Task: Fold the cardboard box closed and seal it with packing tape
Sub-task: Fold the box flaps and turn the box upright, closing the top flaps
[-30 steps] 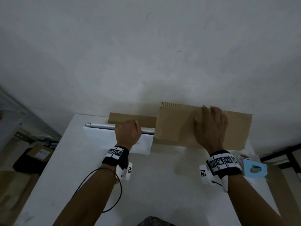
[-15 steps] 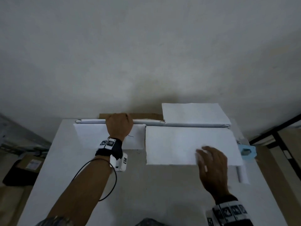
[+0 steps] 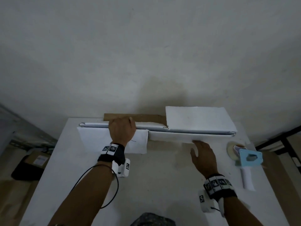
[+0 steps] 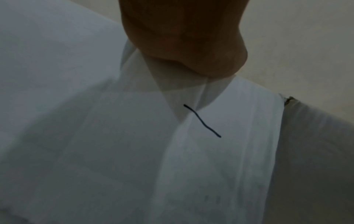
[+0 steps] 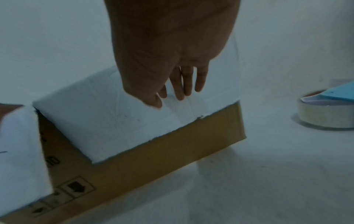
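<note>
White tabletop (image 3: 162, 185) under you, plain wall close behind. Flattened brown cardboard box with white-covered flaps (image 3: 195, 119) lies along far table edge at 12 o'clock, just before wall. Your left hand (image 3: 121, 130) curls over box's top edge, gripping it. Your right hand (image 3: 203, 157), fingers straight, relaxed, touches near right flap. Blue-and-white tape dispenser with clear roll (image 3: 244, 158) at 2 o'clock near right table edge.
</note>
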